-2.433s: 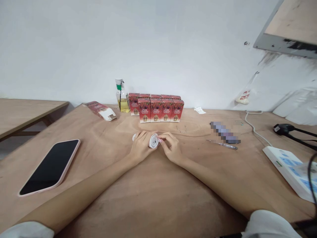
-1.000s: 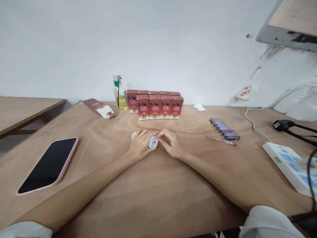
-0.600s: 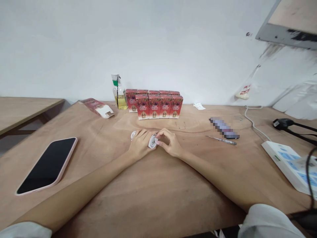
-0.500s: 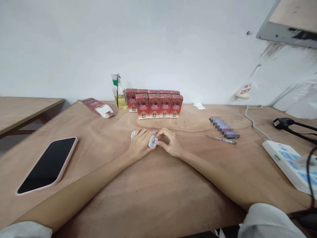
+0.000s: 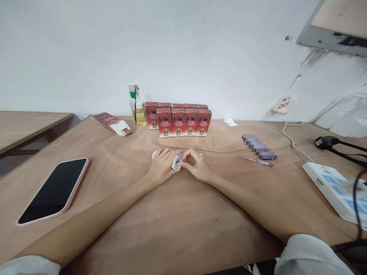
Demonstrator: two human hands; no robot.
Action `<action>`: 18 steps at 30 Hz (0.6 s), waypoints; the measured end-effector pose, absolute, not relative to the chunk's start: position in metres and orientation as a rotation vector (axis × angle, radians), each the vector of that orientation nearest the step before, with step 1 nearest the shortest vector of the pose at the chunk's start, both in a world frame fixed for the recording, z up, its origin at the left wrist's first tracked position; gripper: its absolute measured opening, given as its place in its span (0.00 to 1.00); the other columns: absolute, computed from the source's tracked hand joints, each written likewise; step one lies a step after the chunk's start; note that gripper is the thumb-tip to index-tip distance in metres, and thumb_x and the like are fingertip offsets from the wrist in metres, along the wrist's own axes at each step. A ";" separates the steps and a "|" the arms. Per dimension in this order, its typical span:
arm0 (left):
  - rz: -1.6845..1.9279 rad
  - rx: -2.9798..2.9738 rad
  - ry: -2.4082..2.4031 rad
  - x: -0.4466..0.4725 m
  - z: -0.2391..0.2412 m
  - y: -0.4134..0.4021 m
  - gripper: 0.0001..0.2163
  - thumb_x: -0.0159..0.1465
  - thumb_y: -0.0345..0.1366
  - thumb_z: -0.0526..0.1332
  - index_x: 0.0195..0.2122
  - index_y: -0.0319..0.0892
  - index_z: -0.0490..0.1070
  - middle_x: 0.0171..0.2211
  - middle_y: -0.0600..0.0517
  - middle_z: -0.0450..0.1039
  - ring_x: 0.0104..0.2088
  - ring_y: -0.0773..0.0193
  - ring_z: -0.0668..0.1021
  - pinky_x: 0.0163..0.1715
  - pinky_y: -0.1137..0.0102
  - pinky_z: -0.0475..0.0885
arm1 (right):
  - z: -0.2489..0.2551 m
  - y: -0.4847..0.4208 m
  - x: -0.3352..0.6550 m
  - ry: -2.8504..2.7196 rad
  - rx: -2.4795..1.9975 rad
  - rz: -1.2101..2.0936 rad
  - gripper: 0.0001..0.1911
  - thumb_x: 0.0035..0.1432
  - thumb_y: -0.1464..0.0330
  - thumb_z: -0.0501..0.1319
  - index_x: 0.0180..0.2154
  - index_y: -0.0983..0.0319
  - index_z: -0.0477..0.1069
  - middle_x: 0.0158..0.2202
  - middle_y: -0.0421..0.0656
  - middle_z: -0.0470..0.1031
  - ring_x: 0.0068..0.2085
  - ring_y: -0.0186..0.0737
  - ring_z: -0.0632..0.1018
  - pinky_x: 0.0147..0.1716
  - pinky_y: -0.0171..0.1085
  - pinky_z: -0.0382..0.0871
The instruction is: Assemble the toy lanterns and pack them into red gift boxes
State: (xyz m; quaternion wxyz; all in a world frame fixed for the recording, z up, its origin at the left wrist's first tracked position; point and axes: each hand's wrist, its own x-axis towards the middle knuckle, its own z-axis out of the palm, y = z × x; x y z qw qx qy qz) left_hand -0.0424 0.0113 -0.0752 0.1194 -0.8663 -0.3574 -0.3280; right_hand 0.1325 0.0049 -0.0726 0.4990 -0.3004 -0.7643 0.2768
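Observation:
My left hand point(image 5: 163, 166) is closed round a small white object with a round end point(image 5: 174, 165), lying on its side near the middle of the table. The round end faces right and shows a rim with a dark, recessed inside; a white disc-like part point(image 5: 154, 155) sticks out at the left of the hand. My right hand point(image 5: 197, 166) has its thumb and forefinger pinched at the recess. What lies between those fingertips is too small to make out.
Red Christmas boxes point(image 5: 178, 122) stand in rows behind my hands, beside a bottle of yellow liquid point(image 5: 140, 116). Another box point(image 5: 111, 124) lies left. A phone point(image 5: 54, 191) is at the left, a screwdriver point(image 5: 258, 162), bent wire point(image 5: 209, 146) and power strip point(image 5: 329, 187) to the right.
My right thumb and finger have shifted slightly at the recess, where more of a dark inside shows. Both hands otherwise stay in place, and the view has moved a little.

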 end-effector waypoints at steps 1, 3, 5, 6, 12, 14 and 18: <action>-0.959 -2.521 -1.048 -0.043 -0.075 0.012 0.13 0.62 0.41 0.57 0.44 0.39 0.69 0.35 0.47 0.76 0.36 0.57 0.74 0.37 0.64 0.64 | -0.075 0.007 0.133 -1.810 -0.731 0.696 0.13 0.55 0.58 0.62 0.30 0.59 0.62 0.30 0.39 0.70 0.32 0.35 0.71 0.35 0.37 0.67; -0.980 -2.493 -1.049 -0.043 -0.076 0.012 0.14 0.62 0.40 0.57 0.45 0.38 0.69 0.35 0.47 0.76 0.36 0.57 0.75 0.37 0.64 0.64 | -0.079 0.013 0.137 -1.700 -0.753 0.718 0.11 0.55 0.60 0.61 0.33 0.59 0.63 0.30 0.39 0.70 0.32 0.34 0.72 0.37 0.37 0.67; -1.013 -2.470 -1.053 -0.042 -0.075 0.012 0.14 0.62 0.40 0.58 0.45 0.38 0.69 0.36 0.46 0.76 0.37 0.57 0.75 0.38 0.64 0.65 | -0.083 0.024 0.147 -1.584 -0.803 0.704 0.10 0.56 0.62 0.61 0.37 0.59 0.63 0.31 0.39 0.69 0.33 0.34 0.72 0.36 0.36 0.67; -1.027 -2.465 -1.059 -0.042 -0.075 0.012 0.14 0.62 0.41 0.58 0.46 0.38 0.69 0.36 0.46 0.76 0.37 0.57 0.75 0.38 0.64 0.65 | -0.084 0.031 0.153 -1.546 -0.839 0.691 0.09 0.56 0.63 0.59 0.38 0.59 0.64 0.30 0.39 0.68 0.32 0.34 0.71 0.35 0.36 0.66; -1.011 -2.454 -1.085 -0.040 -0.073 0.009 0.14 0.62 0.41 0.58 0.45 0.38 0.69 0.34 0.47 0.75 0.36 0.58 0.75 0.38 0.65 0.65 | -0.088 0.064 0.194 -1.547 -1.170 0.572 0.06 0.52 0.67 0.54 0.27 0.61 0.67 0.27 0.38 0.68 0.28 0.35 0.67 0.31 0.36 0.62; -1.001 -2.449 -1.081 -0.040 -0.072 0.009 0.15 0.61 0.41 0.59 0.45 0.38 0.70 0.33 0.47 0.75 0.35 0.58 0.75 0.38 0.65 0.65 | -0.092 0.071 0.200 -1.522 -1.225 0.566 0.06 0.51 0.67 0.54 0.28 0.61 0.67 0.26 0.38 0.67 0.27 0.34 0.66 0.30 0.36 0.61; -0.966 -2.468 -1.099 -0.040 -0.072 0.009 0.15 0.62 0.42 0.58 0.46 0.38 0.69 0.33 0.48 0.75 0.35 0.58 0.75 0.38 0.65 0.65 | -0.099 0.079 0.201 -1.503 -1.258 0.560 0.08 0.49 0.65 0.57 0.31 0.62 0.69 0.28 0.40 0.70 0.29 0.36 0.69 0.33 0.38 0.63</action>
